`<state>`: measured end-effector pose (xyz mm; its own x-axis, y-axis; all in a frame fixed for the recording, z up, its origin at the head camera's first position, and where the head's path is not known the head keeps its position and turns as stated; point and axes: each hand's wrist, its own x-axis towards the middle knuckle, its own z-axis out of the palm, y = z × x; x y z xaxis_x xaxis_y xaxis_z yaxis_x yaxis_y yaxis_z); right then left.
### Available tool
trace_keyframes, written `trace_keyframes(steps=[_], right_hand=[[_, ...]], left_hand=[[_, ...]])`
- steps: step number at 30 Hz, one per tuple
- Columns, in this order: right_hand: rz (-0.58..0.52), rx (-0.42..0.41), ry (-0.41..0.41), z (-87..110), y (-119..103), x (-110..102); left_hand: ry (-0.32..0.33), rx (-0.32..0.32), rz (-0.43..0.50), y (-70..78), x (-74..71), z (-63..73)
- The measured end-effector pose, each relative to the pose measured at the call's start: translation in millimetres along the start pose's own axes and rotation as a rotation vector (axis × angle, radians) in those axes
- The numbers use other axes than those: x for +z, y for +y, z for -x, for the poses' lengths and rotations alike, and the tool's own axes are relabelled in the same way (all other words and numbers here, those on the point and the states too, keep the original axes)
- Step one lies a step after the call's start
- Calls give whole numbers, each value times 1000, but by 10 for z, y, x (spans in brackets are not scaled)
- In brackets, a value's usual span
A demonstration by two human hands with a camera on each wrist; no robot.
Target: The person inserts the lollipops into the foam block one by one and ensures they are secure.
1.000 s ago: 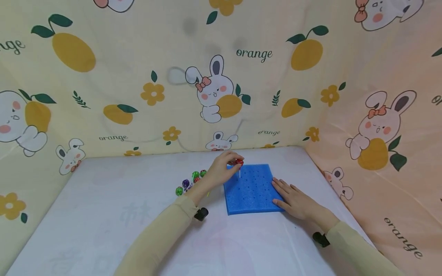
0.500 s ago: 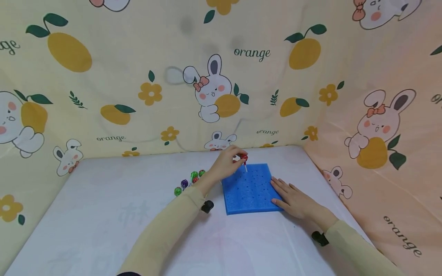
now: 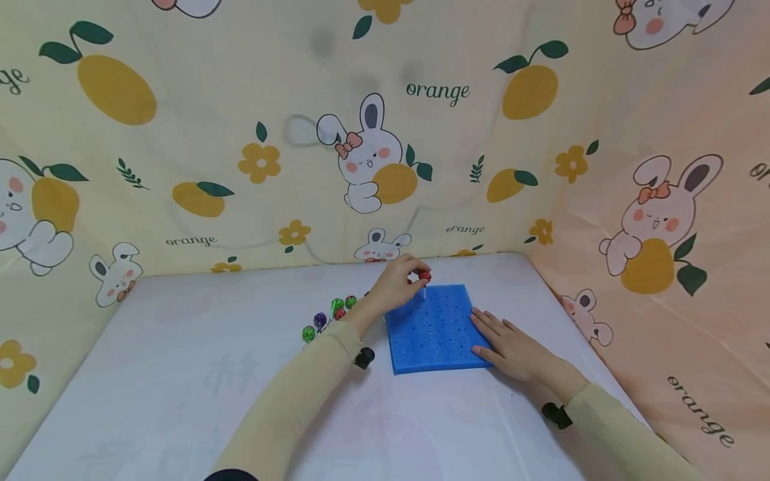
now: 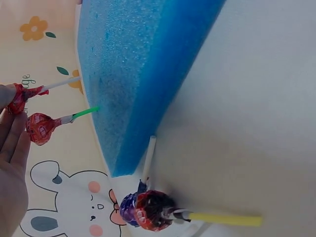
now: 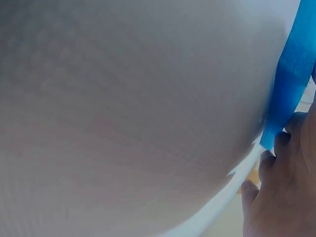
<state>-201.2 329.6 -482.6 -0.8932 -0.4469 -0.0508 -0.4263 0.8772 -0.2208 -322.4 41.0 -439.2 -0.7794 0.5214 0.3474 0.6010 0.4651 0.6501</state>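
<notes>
With bent fingers, my left hand [image 3: 394,284] pinches a red-wrapped lollipop [image 3: 425,276] by its head, above the far edge of a blue foam board [image 3: 433,334] dotted with small holes. The lollipop's white stick [image 4: 64,83] points down at the board; whether its tip is in a hole I cannot tell. Beside it, in the left wrist view, a second red lollipop [image 4: 42,128] stands with its green stick in the foam. My right hand [image 3: 511,347] lies with extended fingers against the board's right edge.
Several wrapped lollipops, among them a green one [image 3: 309,333] and a purple one [image 3: 320,319], lie left of the board, partly behind my left forearm. A lollipop with a yellow stick [image 4: 227,219] lies near the board's side. Patterned cloth [image 3: 265,220] walls the white table.
My left hand has shifted slightly right over the board with the lollipop, whose stick went from tilted to more upright. The right hand stays at the board's edge.
</notes>
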Motion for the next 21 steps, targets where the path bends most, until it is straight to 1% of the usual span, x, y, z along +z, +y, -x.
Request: trace_keyframes(steps=[5,11,21], right_hand=[[3,6,-4,8,-12,-22],[-8,14,-21,-2,51,29],[-3,11,-20,-11,92,59]], left_hand=[[-19,-12,-7,-6,4,4],[-44,-39,7,-18,14,19],[-45,-42,33,-26,42,30]])
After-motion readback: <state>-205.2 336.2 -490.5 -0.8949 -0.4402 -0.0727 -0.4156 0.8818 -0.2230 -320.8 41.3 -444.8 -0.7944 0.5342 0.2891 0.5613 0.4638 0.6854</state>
